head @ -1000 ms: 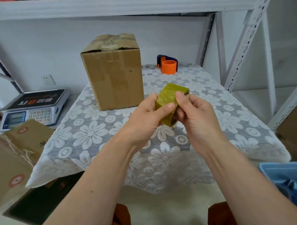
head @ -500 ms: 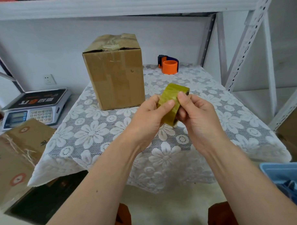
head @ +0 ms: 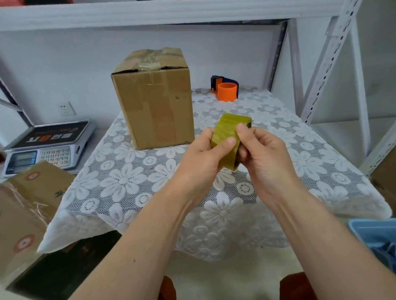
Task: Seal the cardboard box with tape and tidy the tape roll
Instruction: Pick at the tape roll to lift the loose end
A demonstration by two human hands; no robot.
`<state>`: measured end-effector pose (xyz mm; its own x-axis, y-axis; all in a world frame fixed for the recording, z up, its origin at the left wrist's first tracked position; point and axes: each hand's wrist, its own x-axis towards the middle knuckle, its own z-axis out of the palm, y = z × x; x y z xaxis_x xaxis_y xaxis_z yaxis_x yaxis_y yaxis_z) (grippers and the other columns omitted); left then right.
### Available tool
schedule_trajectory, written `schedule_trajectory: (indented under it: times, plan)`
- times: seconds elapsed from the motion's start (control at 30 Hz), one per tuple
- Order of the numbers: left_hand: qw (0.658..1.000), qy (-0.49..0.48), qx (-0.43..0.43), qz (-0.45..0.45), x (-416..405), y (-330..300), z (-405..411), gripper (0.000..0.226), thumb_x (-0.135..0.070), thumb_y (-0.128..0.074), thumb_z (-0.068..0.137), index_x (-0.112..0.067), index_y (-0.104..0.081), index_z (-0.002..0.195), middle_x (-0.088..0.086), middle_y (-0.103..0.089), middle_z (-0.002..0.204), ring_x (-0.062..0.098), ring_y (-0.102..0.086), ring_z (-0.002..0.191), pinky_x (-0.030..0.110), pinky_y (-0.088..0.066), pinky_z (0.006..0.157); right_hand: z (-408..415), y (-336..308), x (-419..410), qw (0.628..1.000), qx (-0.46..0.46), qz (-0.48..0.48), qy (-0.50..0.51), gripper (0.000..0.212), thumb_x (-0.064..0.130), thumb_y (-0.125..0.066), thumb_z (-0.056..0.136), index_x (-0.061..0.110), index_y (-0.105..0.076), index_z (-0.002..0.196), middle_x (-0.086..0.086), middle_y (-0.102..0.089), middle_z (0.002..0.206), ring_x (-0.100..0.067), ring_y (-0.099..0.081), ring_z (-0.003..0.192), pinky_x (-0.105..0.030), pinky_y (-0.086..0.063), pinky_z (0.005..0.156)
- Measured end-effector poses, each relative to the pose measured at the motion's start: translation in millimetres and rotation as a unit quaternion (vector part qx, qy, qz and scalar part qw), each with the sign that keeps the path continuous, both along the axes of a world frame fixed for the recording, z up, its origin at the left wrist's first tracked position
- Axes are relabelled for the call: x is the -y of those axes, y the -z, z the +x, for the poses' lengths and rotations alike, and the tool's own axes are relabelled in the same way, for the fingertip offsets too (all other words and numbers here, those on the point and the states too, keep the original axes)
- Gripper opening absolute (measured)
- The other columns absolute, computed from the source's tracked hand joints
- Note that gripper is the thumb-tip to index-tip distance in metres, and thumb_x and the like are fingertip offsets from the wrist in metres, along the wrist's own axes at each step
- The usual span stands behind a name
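Both hands hold a yellowish roll of clear packing tape [head: 228, 135] above the near half of the table.

The left hand [head: 204, 158] wraps the roll's left side with its thumb pressed on the outer face; the right hand [head: 263, 152] pinches the right rim, its fingers curled under the roll. The brown cardboard box [head: 153, 99] stands upright at the far left of the white floral lace tablecloth [head: 130, 179], crumpled tape across its top flaps. An orange-and-blue tape dispenser [head: 225, 88] sits far right of the box, well apart.
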<state>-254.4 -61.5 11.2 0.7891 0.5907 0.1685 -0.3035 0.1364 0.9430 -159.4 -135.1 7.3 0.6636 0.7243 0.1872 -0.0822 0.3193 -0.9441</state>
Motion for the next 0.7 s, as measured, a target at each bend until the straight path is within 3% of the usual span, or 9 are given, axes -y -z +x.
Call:
schedule_trajectory:
  times: [0.17,0.33,0.53,0.7]
  plan:
    - [0.999,0.029,0.011,0.016,-0.2,-0.5,-1.1,0.020,-0.010,-0.052,0.085,-0.002,-0.052,0.104,0.013,-0.060,0.078,0.027,-0.054,0.081,0.040,-0.041,0.076,1.6,-0.8,2.0,1.000,-0.005,0.001,-0.002,0.037,0.029,-0.061,0.088,0.014,-0.050,0.057,0.000,-0.043,0.050,-0.027,-0.037,0.067,-0.042,-0.035,0.068]
    - [0.999,0.036,0.011,-0.007,-0.8,-3.5,-2.3,0.032,-0.003,-0.048,0.075,0.000,-0.052,0.107,0.018,-0.058,0.083,0.029,-0.052,0.086,0.041,-0.041,0.079,3.4,-0.9,1.9,1.000,-0.007,0.004,-0.002,0.038,0.029,-0.061,0.089,0.016,-0.050,0.055,-0.002,-0.044,0.053,-0.028,-0.038,0.072,-0.043,-0.037,0.075]
    - [0.999,0.002,-0.009,0.038,2.7,-1.9,1.2,0.023,-0.021,-0.063,0.081,-0.003,-0.060,0.095,0.009,-0.063,0.075,0.022,-0.056,0.077,0.034,-0.046,0.074,2.1,-3.1,3.6,1.000,0.008,-0.005,0.002,0.033,0.029,-0.062,0.088,0.011,-0.051,0.063,0.004,-0.043,0.047,-0.020,-0.039,0.059,-0.040,-0.038,0.067]
    - [0.997,0.025,-0.010,0.074,-1.2,-2.7,-0.4,0.019,-0.011,-0.059,0.083,0.000,-0.057,0.098,0.013,-0.060,0.079,0.026,-0.052,0.079,0.033,-0.044,0.070,2.6,-2.1,3.3,1.000,0.012,-0.010,0.005,0.037,0.030,-0.062,0.088,0.012,-0.050,0.058,0.001,-0.043,0.050,-0.027,-0.038,0.068,-0.043,-0.039,0.072]
